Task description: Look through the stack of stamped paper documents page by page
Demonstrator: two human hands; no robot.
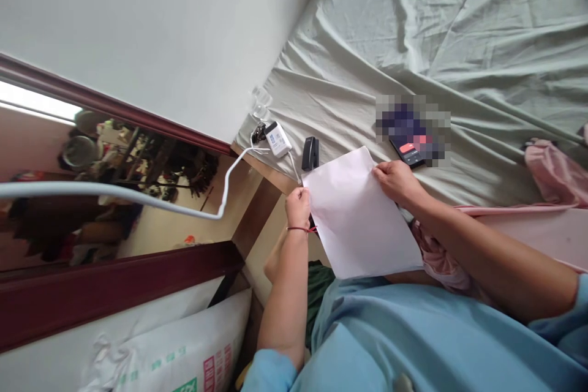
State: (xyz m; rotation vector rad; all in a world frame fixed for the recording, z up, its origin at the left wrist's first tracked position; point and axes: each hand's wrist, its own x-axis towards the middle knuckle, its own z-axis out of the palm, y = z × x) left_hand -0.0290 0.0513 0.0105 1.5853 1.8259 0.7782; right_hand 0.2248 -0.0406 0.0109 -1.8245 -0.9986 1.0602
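A blank white sheet of paper point(361, 220) is held up over my lap, slightly tilted. My left hand point(298, 205) pinches its left edge near the upper corner. On the opposite side, my right hand point(397, 180) grips the upper right edge between thumb and fingers. Just beyond the paper's upper left corner, a black stapler point(310, 154) rests on the sheet-covered bed. A phone point(408, 141) with a lit, partly blurred screen lies past my right hand.
A white box-shaped device point(277, 139) with a cable sits at the bed's corner, by small clear containers point(261, 103). A thick white cable point(138, 202) crosses the left side. Pink cloth point(551, 171) lies at right. A white printed sack point(184, 343) stands lower left.
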